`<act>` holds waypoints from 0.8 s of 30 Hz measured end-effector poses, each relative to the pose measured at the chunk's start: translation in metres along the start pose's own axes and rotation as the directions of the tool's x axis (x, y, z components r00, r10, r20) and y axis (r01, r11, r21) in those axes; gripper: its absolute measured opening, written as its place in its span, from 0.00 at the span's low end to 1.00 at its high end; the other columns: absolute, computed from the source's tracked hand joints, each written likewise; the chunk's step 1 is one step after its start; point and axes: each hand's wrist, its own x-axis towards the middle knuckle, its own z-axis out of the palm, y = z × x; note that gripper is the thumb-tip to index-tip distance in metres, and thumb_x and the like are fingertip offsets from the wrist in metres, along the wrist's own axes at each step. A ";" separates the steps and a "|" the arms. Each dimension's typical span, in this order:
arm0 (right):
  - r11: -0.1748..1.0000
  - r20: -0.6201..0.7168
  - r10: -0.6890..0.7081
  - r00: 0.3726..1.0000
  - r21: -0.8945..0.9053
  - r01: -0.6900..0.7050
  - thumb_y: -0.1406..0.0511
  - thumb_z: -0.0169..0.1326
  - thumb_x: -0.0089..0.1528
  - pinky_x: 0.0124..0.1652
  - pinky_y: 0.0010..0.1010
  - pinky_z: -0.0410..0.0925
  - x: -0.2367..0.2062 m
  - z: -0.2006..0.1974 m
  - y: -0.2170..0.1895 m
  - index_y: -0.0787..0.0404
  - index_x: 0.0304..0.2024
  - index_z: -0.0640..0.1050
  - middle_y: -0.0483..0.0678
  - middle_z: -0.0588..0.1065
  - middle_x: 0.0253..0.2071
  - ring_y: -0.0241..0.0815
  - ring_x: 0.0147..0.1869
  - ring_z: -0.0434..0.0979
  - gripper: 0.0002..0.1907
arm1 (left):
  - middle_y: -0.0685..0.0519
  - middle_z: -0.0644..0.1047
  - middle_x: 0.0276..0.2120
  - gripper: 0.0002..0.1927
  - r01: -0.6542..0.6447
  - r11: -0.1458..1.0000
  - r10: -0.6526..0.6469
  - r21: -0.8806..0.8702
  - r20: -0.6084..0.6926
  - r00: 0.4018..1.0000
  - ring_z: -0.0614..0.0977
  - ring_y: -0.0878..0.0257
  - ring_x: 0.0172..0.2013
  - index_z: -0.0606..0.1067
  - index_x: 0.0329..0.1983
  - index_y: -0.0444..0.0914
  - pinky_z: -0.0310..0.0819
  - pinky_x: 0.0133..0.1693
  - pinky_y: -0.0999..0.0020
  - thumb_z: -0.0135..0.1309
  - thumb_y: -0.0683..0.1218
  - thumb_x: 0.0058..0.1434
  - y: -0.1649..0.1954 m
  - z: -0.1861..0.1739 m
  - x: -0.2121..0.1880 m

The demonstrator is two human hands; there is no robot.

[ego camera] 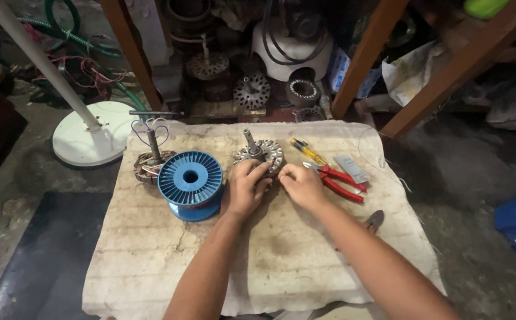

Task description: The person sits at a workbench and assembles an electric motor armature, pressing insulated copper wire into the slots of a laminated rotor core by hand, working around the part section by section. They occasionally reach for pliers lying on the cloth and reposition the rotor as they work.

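We're looking down at a tabletop covered with a stained, pale cloth, and both our hands are up at its far half, working on the same thing. That thing is a round metal motor core with a toothed rim and a short shaft standing up from its middle; it sits on the cloth just right of centre.

Our left hand curls around the near left side of the core, fingers bent and pressed against the rim, thumb up along its edge. It grips rather than lies flat. Our right hand comes in from the other side, fingers folded into a loose fist, with the fingertips pinched together right at the core's near right edge. Whether anything thin is held between them we cannot tell.

Just left of the left hand, touching close, stands a blue plastic spool. Beyond it sits a second motor core with wire loops rising from it. On the right, beside the right hand, lie red-handled pliers, and a yellow-handled screwdriver just behind them.
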 end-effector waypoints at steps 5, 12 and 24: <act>0.888 0.082 -0.239 0.968 -0.386 0.252 0.62 0.53 0.57 0.38 0.46 0.71 -0.001 -0.020 -0.018 0.54 0.36 0.83 0.55 0.80 0.31 0.57 0.37 0.80 0.10 | 0.46 0.78 0.45 0.22 -0.028 1.000 0.028 -0.008 -0.033 0.999 0.79 0.45 0.47 0.80 0.52 0.42 0.72 0.48 0.52 0.65 0.45 0.52 -0.001 0.003 0.001; 0.988 0.134 -0.074 0.988 -0.128 0.091 0.62 0.54 0.58 0.34 0.34 0.73 0.018 -0.027 -0.010 0.53 0.37 0.85 0.52 0.81 0.27 0.44 0.29 0.82 0.10 | 0.47 0.78 0.45 0.21 0.000 1.000 0.000 -0.011 -0.018 1.000 0.78 0.46 0.48 0.80 0.52 0.42 0.71 0.50 0.52 0.66 0.45 0.53 -0.002 0.004 -0.002; 1.000 0.170 -0.003 0.985 -0.010 0.005 0.62 0.58 0.60 0.33 0.33 0.68 0.024 -0.029 -0.002 0.59 0.37 0.87 0.50 0.80 0.25 0.38 0.29 0.75 0.10 | 0.47 0.77 0.47 0.21 0.012 1.000 -0.012 0.007 0.016 1.000 0.78 0.46 0.50 0.79 0.52 0.42 0.71 0.51 0.53 0.64 0.44 0.53 0.005 -0.004 0.001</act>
